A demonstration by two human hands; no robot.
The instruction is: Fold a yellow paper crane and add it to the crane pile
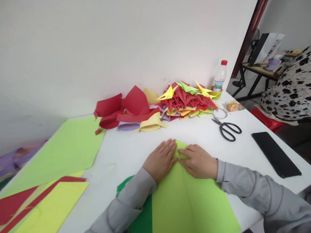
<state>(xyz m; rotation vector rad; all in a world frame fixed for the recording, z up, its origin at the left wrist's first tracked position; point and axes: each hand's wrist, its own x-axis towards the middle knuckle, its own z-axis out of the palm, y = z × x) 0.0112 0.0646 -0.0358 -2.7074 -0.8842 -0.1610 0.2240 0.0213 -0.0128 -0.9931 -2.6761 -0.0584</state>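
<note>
A light green sheet of paper [191, 200] lies at the table's front with a lengthwise crease and folded edges at its top. My left hand [162, 158] rests flat on its upper left, fingers together and stretched out. On the upper right, my right hand [198, 161] presses the paper, index finger and thumb extended apart and the other fingers partly curled. Both hands' fingertips come close together near the top corner. Dark green paper [143, 216] shows from under the sheet's left side, partly hidden by my left sleeve.
Black-handled scissors [227, 127], a tape ring [220, 113], a wrapped snack [232, 105] and a black phone [275, 153] lie to the right. Along the wall sit folded paper pieces [182, 100] and a bottle [219, 77]. Coloured sheets [60, 149] cover the left. A person [289, 87] sits beyond.
</note>
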